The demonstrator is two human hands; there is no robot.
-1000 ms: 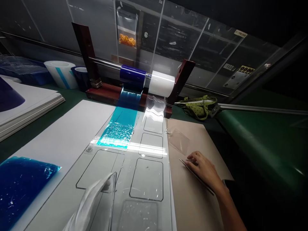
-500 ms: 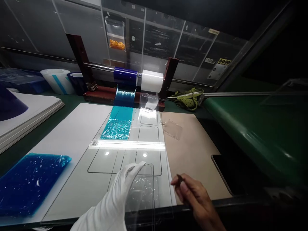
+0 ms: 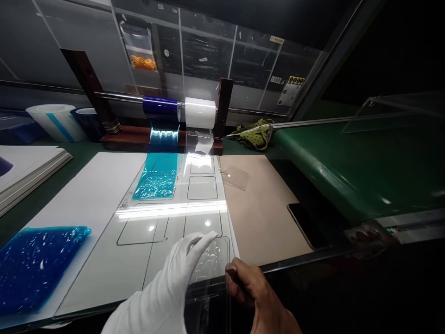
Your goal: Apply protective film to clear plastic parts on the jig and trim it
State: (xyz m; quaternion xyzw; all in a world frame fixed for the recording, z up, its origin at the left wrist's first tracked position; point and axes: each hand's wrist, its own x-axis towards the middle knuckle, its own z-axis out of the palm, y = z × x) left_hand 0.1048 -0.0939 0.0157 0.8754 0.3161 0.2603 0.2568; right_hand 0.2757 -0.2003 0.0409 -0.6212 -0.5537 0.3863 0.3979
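Head view. The clear panel (image 3: 212,273) stands at 6 o'clock, near the front edge of the surface (image 3: 257,222), held up between both hands. The left hand (image 3: 174,283), in a white cloth glove, lies flat behind the panel with fingers spread; its grip is open, pressed against the sheet rather than closed round it. The bare right hand (image 3: 255,294) meets the panel's right edge at 5 o'clock, fingers curled and pinched shut on a thin dark tool (image 3: 233,277) whose tip touches that edge.

Beneath the panel a glossy white template (image 3: 139,241) with rounded-rectangle outlines runs toward 12 o'clock. A strip of crinkled cyan film (image 3: 156,178) lies on its far part, fed from a dark blue roll (image 3: 160,106) on a steel bar; a white roll (image 3: 200,112) sits just beside it on the same bar, between dark red uprights. A wrinkled blue sheet (image 3: 34,264) lies at 8 o'clock. Tan board (image 3: 264,204) covers the surface at 2 o'clock, carrying a small clear plate (image 3: 236,176) and, near its right edge, a black phone (image 3: 308,225). Spare rolls (image 3: 55,121) stand at 10 o'clock, stacked white boards (image 3: 24,167) at 9. A green conveyor belt (image 3: 347,157) runs at 3 o'clock, a green bag (image 3: 255,133) at its near end. Clear acrylic screens back the bench; the room is dim.
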